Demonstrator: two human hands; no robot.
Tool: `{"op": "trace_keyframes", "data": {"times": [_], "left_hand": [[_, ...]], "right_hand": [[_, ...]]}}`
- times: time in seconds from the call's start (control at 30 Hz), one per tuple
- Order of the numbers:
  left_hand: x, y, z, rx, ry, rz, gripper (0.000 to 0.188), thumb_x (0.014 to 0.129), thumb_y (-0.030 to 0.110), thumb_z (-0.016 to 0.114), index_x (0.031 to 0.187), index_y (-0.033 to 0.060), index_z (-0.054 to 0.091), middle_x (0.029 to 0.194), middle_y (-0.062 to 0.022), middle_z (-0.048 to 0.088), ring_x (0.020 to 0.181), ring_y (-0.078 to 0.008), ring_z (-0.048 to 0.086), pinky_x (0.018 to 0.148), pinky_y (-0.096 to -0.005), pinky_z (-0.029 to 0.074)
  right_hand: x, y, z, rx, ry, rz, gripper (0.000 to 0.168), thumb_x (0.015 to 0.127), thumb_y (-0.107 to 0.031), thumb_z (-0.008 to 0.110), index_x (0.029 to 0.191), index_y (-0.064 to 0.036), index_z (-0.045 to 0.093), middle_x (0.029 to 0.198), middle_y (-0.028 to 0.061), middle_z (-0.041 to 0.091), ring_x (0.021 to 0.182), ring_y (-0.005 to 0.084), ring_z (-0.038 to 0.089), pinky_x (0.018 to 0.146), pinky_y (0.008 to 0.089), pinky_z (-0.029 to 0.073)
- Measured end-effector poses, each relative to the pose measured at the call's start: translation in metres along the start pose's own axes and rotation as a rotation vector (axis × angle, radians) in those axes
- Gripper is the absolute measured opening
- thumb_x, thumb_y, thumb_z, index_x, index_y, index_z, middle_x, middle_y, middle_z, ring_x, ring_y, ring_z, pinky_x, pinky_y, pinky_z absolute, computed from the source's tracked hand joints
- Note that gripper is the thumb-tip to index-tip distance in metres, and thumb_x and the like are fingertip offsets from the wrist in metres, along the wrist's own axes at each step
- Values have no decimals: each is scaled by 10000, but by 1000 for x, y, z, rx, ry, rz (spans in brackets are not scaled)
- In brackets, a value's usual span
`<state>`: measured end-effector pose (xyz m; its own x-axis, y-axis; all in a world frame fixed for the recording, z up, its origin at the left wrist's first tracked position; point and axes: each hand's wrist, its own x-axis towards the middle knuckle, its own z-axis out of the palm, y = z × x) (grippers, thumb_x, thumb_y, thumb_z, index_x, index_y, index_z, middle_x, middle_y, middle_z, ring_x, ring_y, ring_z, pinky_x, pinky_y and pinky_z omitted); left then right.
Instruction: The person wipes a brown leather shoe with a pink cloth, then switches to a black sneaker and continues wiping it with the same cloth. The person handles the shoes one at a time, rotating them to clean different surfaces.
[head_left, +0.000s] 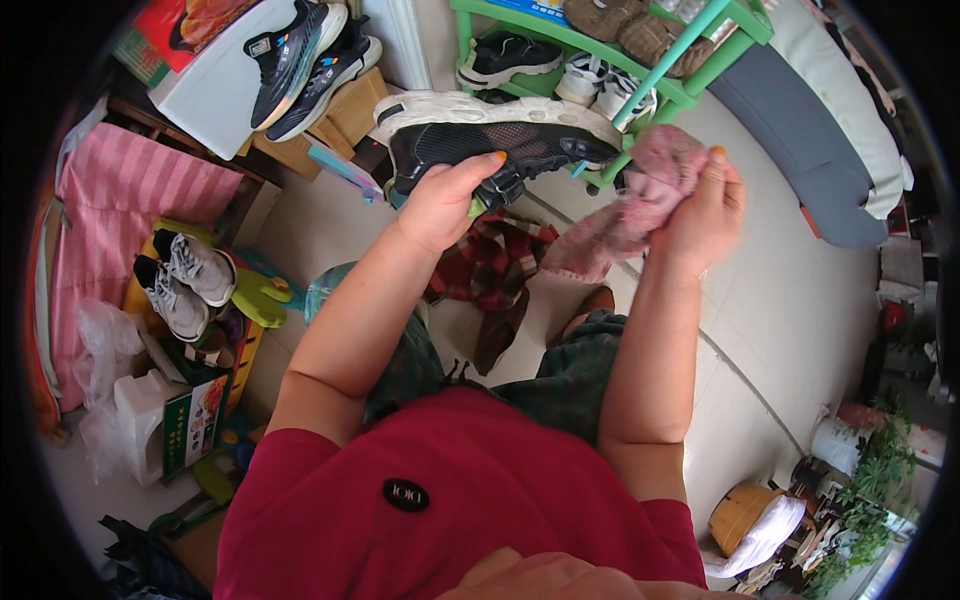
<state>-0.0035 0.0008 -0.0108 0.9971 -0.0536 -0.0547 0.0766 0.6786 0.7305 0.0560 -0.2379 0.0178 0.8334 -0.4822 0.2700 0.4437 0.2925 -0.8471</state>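
My left hand (448, 196) grips a black mesh sneaker (480, 146) by its upper, with the thick white sole turned up and away from me. In my right hand (709, 210), to the right of the toe, is a bunched pink cloth (652, 195), slightly blurred, one end hanging down. The cloth and the shoe appear apart. Below them a red and brown checked cloth (487, 262) lies near my feet.
Ahead stands a green shoe rack (675, 90) with several shoes. Dark running shoes (300, 67) rest on a white box at upper left. Grey-white sneakers (187, 285) sit on a yellow crate (251, 360) at left. A grey cushioned seat (810, 142) is at upper right.
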Motion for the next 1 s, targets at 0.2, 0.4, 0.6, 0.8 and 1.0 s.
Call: {"op": "trace_keyframes", "data": {"times": [0.2,0.4,0.6,0.8,1.0], "left_hand": [[4,-6,4,-64,-3,-12,368,946,147,553,1246,-66,559,1202,-143,645,1075,-250,643,927,-369,520],[9,24,-14,-402,27,-25,423,919,270,552,1185,-58,571,1203,-180,632,1103,-310,611,997,-423,469],[2,22,-6,-347,-14,-230,480,927,327,567,1231,-44,548,1237,-154,616,1106,-292,613,1018,-408,459],[-5,30,-6,208,-129,-234,521,904,366,629,1247,-21,565,1250,-107,610,1098,-201,604,996,-345,445],[-12,20,-20,1186,-318,-72,461,787,125,789,1195,5,611,1108,-20,645,1005,-102,560,908,-282,458]], "right_hand": [[-18,5,16,-249,-66,73,171,965,-172,617,977,-8,573,859,68,646,781,130,623,696,268,537],[-12,12,12,-365,-411,370,389,933,-243,672,1186,32,570,959,75,659,924,153,613,785,278,516],[-21,24,17,-334,-526,376,365,894,-254,719,1127,19,653,1009,49,684,869,110,607,784,251,496],[-19,32,13,-608,-415,224,462,820,-413,761,955,25,702,808,92,701,725,133,612,717,290,503],[-18,16,18,-739,-394,269,477,827,-426,753,948,33,704,798,84,684,733,133,600,722,283,498]]}}
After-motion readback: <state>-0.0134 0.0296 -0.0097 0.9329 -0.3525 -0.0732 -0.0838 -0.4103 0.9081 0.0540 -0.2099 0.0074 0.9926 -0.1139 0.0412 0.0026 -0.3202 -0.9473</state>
